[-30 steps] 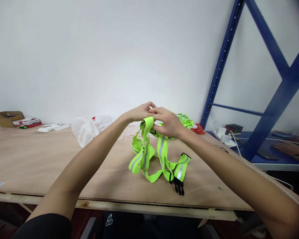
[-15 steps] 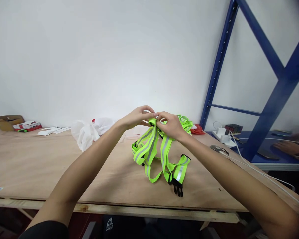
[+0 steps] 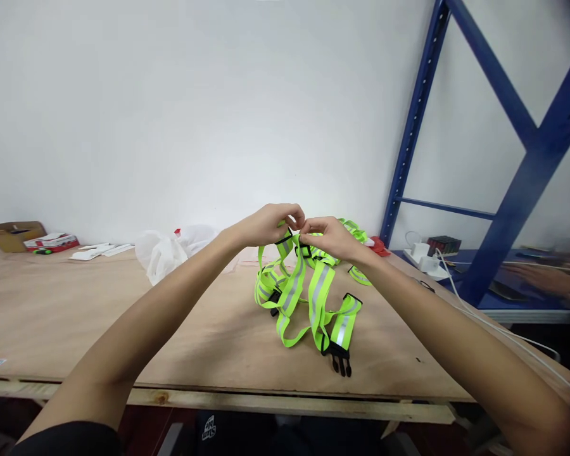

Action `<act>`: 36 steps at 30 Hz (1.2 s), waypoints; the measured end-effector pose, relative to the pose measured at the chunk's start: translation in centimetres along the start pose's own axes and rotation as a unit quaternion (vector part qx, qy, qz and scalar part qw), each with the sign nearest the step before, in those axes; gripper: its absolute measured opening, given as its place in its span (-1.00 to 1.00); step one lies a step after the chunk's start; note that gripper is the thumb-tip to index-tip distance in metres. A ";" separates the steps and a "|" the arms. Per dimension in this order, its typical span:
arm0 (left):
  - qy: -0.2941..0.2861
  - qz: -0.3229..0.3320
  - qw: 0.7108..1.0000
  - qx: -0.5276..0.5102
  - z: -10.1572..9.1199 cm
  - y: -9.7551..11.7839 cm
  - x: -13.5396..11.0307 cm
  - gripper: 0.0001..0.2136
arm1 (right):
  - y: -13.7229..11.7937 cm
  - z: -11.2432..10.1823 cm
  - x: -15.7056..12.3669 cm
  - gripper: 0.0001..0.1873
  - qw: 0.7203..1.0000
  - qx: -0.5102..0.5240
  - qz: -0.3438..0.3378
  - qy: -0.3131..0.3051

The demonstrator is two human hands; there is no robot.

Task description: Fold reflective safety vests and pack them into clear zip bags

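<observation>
Both my hands pinch parts of a neon yellow-green reflective harness [image 3: 318, 291] with silver stripes, raised a little over the wooden table. My left hand [image 3: 276, 223] is closed on a strap near a black slider [image 3: 284, 237]. My right hand [image 3: 330, 237] is closed on the strap just beside it, fingertips almost touching those of the left. Lower loops of the harness rest on the tabletop, with a black side-release buckle [image 3: 339, 359] lying toward the front edge. More neon straps [image 3: 354, 231] lie behind my right hand, partly hidden by it.
White crumpled plastic bags [image 3: 164, 253] lie left of my hands. Farther left are a cardboard box [image 3: 16, 235], a red-and-white box [image 3: 51, 242] and white strips [image 3: 95, 251]. A blue metal frame [image 3: 411, 126], chargers with cables [image 3: 427, 259] and another person's blurred hand [image 3: 546, 278] are at right.
My left hand has turned palm-down, its fingers curling round the strap. The bunched strap between my hands has spread apart, showing the black slider. The right hand has shifted slightly.
</observation>
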State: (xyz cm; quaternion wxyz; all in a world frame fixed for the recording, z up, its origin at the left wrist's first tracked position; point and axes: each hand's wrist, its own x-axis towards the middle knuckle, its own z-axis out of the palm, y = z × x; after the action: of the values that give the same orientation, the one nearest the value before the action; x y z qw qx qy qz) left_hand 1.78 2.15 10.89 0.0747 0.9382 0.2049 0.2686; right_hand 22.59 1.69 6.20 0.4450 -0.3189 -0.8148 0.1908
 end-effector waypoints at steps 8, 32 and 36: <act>0.036 0.062 0.994 0.078 0.9 -1.3 1.1 -0.69 | 0.1 0.4 0.4 -0.71 0.985 0.137 0.057 -0.092; 0.009 -0.231 0.965 -0.127 2.9 1.5 0.0 -0.66 | -1.4 0.5 4.4 -0.86 0.975 -0.110 0.005 0.193; 0.020 -0.223 0.930 -0.290 3.4 -0.2 1.0 -0.64 | -1.2 0.0 4.8 -0.83 0.975 -0.087 0.009 0.204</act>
State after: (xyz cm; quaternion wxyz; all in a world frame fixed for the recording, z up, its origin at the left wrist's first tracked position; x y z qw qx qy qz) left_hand 4.31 2.61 8.41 0.3979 0.8000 0.3235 0.3115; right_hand 20.21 4.18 9.78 0.5702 -0.3960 -0.7177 0.0540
